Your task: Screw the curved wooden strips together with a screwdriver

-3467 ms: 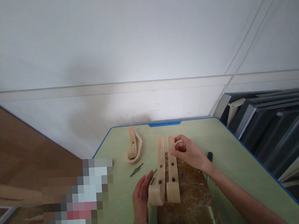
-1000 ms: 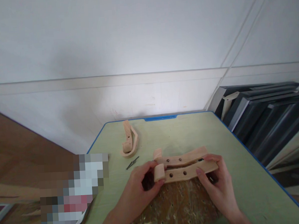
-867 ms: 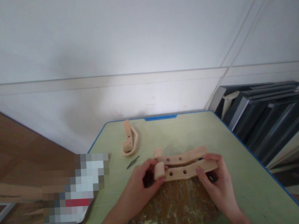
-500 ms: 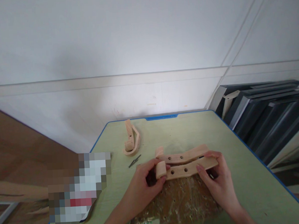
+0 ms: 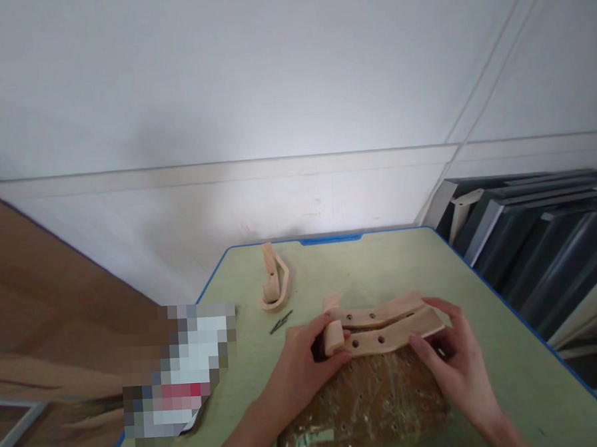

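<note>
Two curved pale wooden pieces with drilled holes lie side by side across a worn brown board (image 5: pixel 368 400) on the green table (image 5: pixel 484 320). My left hand (image 5: pixel 299 370) is closed around the curled left end of the nearer wooden piece (image 5: pixel 384 339). My right hand (image 5: pixel 458 358) grips the right ends, fingers over the top. The farther wooden piece (image 5: pixel 378 311) rests just behind it, touching.
Another curved wooden piece (image 5: pixel 276 286) stands near the table's far left corner, with dark thin screws (image 5: pixel 281 322) beside it. Dark stacked panels (image 5: pixel 539 237) lean against the wall at right. A pixelated patch covers the table's left edge.
Earlier the two pieces stood lengthwise away from me; now they lie crosswise, held at both ends. In the last second they shifted slightly right and the view moved a little.
</note>
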Demonstrator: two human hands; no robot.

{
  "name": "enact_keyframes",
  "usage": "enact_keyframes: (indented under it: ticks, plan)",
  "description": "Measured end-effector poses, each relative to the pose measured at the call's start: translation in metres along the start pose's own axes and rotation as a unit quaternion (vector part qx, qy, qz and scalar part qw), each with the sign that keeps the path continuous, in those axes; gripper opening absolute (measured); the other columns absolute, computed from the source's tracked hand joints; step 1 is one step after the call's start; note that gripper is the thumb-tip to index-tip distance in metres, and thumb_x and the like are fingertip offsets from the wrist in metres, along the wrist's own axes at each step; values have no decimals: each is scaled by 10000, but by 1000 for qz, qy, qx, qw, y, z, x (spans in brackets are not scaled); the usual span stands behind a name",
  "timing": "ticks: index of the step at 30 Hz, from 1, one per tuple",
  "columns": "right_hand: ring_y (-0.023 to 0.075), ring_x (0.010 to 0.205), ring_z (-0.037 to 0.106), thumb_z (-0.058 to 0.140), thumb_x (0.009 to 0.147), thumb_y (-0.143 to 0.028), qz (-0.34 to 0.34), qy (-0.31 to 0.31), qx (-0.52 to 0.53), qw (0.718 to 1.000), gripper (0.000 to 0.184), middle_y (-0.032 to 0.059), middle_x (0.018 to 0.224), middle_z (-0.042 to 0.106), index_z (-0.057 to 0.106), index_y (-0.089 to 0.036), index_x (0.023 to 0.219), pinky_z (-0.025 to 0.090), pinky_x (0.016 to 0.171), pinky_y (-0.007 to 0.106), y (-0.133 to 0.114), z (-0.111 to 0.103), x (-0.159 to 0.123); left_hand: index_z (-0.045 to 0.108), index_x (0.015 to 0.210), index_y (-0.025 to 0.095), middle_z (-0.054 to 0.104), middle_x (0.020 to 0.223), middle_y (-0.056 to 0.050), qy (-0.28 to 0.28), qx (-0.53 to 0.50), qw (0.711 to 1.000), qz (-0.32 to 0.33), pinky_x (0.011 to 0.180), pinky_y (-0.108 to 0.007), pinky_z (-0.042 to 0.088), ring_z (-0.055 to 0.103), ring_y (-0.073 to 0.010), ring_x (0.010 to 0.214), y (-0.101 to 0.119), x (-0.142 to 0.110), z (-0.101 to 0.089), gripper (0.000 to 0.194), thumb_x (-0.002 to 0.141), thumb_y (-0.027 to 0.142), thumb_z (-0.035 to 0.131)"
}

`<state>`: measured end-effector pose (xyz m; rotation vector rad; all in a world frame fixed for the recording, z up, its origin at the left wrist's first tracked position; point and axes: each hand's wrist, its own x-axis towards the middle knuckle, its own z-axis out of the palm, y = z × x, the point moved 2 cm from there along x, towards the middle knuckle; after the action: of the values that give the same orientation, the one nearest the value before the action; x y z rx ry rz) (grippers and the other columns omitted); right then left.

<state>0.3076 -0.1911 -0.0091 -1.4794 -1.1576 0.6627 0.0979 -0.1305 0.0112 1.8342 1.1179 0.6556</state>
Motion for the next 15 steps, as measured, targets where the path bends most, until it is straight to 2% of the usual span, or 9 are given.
enact_keyframes:
  ticks: [3,4,6,8,9,10,11,13,15]
  plan:
    - [94,420,386,581,725,-317,-52,102,-14,993,400,-49,519,459,420,-218,1078,267,391,210,-23,-18,6,595,872,186,669,854,-5,2,4,1000,8,696,-243,447,598,-174,770,1,-1,-2,197,679,227,613]
    - [84,411,360,584,725,-310,-74,94,-34,992,335,-49,519,446,454,-218,1019,246,384,209,-34,-22,11,595,869,187,669,853,-2,3,5,1000,10,695,-241,444,597,-173,771,1,-2,-2,199,675,227,616]
    - [74,396,302,566,741,-302,-127,17,-102,986,255,-65,482,377,488,-217,968,231,381,210,-60,-21,26,595,857,188,669,855,1,7,9,1000,14,690,-236,440,594,-172,770,1,-2,-3,191,671,224,617]
    - [74,393,287,532,768,-291,-204,-51,-179,961,185,-79,458,301,498,-220,935,240,394,210,-87,-10,44,599,853,188,671,842,1,15,18,1000,16,685,-237,439,591,-173,759,0,-3,-3,192,666,227,618]
    - [74,397,298,497,791,-285,-249,-95,-221,938,140,-78,456,302,505,-221,915,251,406,212,-100,0,54,603,856,188,673,831,0,18,24,999,17,685,-240,439,590,-173,749,0,-4,-3,200,662,233,621]
    - [74,408,331,463,810,-282,-294,-159,-278,901,122,-73,462,340,514,-216,899,269,425,214,-111,15,63,608,869,188,675,822,0,22,28,999,18,689,-244,439,590,-175,742,1,-4,-3,218,658,240,624]
    - [75,421,364,417,835,-281,-336,-239,-344,843,144,-65,477,391,519,-208,906,280,441,219,-119,32,71,611,892,188,676,819,-3,27,29,999,19,695,-249,440,590,-177,741,1,-5,-3,245,654,244,626]
    - [88,526,454,455,813,-250,-372,-326,-370,787,121,-37,569,503,566,-213,844,324,505,229,-130,69,85,609,932,186,680,826,-11,36,22,999,18,695,-254,444,593,-181,741,2,-5,-3,289,649,245,627]
    - [113,652,520,522,774,-221,-393,-413,-392,722,75,-16,668,564,592,-193,773,387,585,247,-130,108,92,608,938,179,681,826,-22,41,13,999,12,672,-253,451,598,-185,730,3,-6,-4,298,647,243,624]
